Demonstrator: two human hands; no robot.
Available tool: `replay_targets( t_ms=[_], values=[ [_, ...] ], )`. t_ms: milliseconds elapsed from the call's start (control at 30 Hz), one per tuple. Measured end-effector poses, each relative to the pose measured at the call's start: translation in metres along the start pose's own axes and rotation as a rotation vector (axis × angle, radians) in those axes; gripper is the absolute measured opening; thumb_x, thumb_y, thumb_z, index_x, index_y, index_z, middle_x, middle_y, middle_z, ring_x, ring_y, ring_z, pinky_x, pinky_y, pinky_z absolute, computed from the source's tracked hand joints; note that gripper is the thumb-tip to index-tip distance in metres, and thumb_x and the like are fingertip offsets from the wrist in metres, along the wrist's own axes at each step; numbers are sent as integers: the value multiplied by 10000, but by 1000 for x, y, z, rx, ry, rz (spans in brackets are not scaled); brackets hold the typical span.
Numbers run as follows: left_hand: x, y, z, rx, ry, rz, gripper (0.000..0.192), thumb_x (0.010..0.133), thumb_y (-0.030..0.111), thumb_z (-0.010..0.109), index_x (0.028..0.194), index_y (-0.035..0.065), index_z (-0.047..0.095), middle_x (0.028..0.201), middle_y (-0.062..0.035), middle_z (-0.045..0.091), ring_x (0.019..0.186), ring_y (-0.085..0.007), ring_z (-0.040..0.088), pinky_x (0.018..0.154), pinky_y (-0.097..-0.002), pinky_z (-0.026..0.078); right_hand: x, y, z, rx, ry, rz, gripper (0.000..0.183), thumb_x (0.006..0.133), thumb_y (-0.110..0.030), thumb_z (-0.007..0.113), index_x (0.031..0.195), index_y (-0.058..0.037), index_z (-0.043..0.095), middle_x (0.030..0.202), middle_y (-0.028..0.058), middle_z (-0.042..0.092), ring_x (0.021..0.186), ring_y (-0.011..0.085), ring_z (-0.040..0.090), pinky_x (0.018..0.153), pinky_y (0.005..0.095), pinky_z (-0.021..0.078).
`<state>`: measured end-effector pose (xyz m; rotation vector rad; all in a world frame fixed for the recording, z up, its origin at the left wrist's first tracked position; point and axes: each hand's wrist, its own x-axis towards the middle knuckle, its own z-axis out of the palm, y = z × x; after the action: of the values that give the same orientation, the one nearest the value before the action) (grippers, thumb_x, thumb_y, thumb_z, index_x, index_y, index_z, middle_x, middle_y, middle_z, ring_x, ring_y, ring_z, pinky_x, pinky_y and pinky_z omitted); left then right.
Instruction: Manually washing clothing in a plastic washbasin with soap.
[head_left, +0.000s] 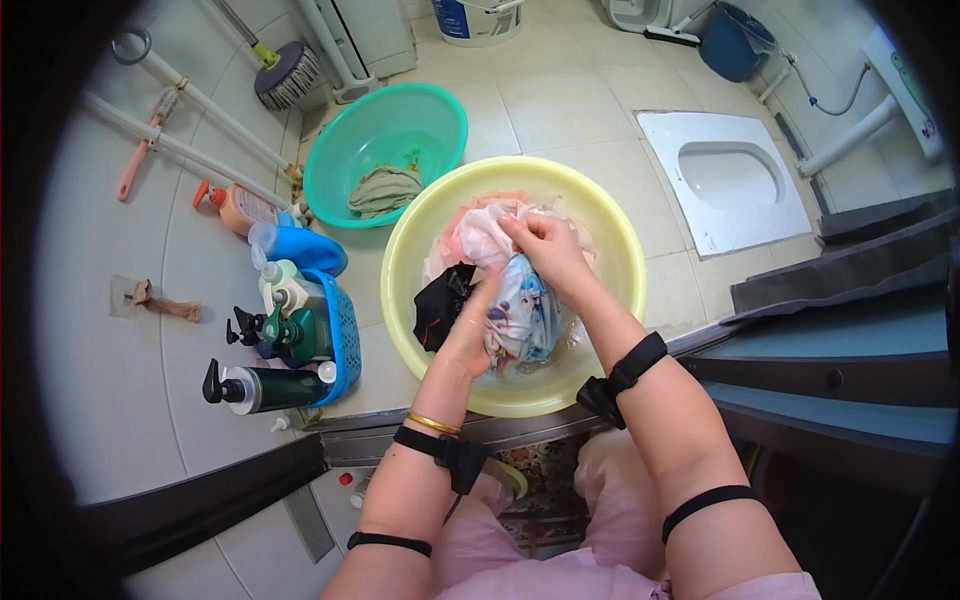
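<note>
A round yellow plastic basin (627, 300) holds wet laundry and some water. My right hand (553, 251) is over the middle of the basin, its fingers curled on the upper end of a light blue and white printed cloth (525, 315). Along the left side of that cloth is my left hand (474, 330), blurred, so its grip is unclear. Pale pink fabric (480, 232) lies in a heap behind both hands. A black cloth (442, 304) with a little red on it rests at the basin's left side, partly behind my left hand.
A green basin (337, 150) with a grey-green cloth (386, 190) stands behind left. At left are a blue basket (345, 337) of pump bottles and a blue bottle (300, 247). A squat toilet (727, 187) is at right. A dark door frame (360, 442) crosses in front.
</note>
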<state>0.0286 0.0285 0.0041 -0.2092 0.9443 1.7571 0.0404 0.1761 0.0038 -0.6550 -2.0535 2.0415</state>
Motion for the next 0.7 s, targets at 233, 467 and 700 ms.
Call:
replay_targets(
  t_ms=[233,467,700],
  values=[
    [-1,1,-6,185,39,174,420,903,382,514,1127,28,534,1035,-63,606,916,-153,591,795,-289,465,-5,8,-22,174,-216,-9,531,873,-489,516,1083,-6,582,1031,78,582,970,141,524,862,268,403],
    [-14,16,-15,39,17,317,351,933,313,463,1131,29,517,1056,-73,600,952,-174,584,845,-316,452,-34,4,-41,-192,-584,232,765,713,-384,738,1319,-55,406,1300,124,439,1221,222,392,1014,325,300],
    [-21,13,-13,203,115,440,308,820,33,531,1123,-6,492,1022,-95,600,916,-203,599,816,-322,473,-17,63,-45,-266,-411,244,471,787,-312,642,1133,-6,549,1022,82,584,927,147,531,797,299,429]
  ],
)
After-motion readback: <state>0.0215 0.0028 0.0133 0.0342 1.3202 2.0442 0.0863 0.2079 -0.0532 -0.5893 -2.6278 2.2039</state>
